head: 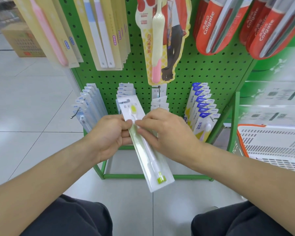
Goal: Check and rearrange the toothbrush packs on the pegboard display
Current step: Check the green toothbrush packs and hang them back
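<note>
- Green perforated steel fills the view: a pegboard display [194, 74] hung with toothbrush packs, seen from the head camera of a person crouched before it, dark-trousered knees at the lower edge.
- Both hands meet at the centre on one clear toothbrush pack [148, 159], white-backed, holding a white brush with a lime-green head and tip; the pack is off its hook, tilted, head end up toward the board and its foot slanting down to the right over the floor tiles.
- Left hand [109, 135] clamps the pack's left edge, thumb on the front, fingers curled behind.
- Right hand [167, 133] pinches the pack from the right, thumb and forefinger closed on it just below the brush head.
- Just behind the held pack, a row of white packs marked "NEW" [125, 91] hangs on its peg; another such row [87, 101] hangs to the left on a hook [74, 114] with a bare tip.
- Blue-and-yellow packs [203, 106] hang in a row at lower right, white packs [159, 103] between.
- Red Colgate packs [209, 29] hang at upper right, cream-carded packs [107, 31] at upper left, and a figure-shaped card with a cream-and-pink brush [157, 40] at top centre.
- White plastic basket with orange rim [271, 142] stands to the right of the display; a cardboard box [22, 41] sits on the floor at far left.
</note>
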A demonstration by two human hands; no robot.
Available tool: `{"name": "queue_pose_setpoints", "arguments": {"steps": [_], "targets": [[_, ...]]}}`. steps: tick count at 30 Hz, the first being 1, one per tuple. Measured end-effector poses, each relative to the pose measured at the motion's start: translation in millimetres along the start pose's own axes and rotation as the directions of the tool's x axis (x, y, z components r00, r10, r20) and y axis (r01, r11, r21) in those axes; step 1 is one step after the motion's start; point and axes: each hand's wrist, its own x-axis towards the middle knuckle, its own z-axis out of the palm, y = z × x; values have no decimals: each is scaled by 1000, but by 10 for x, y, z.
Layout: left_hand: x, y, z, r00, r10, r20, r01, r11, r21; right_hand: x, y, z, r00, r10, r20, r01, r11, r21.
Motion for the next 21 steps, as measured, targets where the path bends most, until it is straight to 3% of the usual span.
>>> {"name": "queue_pose_setpoints", "arguments": {"steps": [3,6,8,10,12,14,17,21], "targets": [[2,46,-43,995,59,-78,-60,998,-12,-30,-48,13,973,159,165,-190,964,187],[-4,72,-45,987,102,-125,-106,994,-24,0,-66,-90,927,282,246,-341,907,247],[2,93,-58,976,134,-170,-141,990,-27,12,-55,-139,868,372,330,-460,852,251],[22,106,-87,963,157,-218,-166,986,-20,12,-30,-153,766,439,469,-608,730,310],[39,102,-109,956,162,-244,-170,985,-11,1,6,-165,664,424,616,-731,543,413],[45,87,-116,954,166,-248,-172,985,-1,-18,52,-214,613,358,704,-774,452,444],[46,87,-127,950,171,-261,-178,984,-5,-20,96,-279,639,245,729,-725,509,464],[69,81,-138,950,156,-270,-165,986,-9,-15,123,-316,667,188,721,-694,508,510]]}}
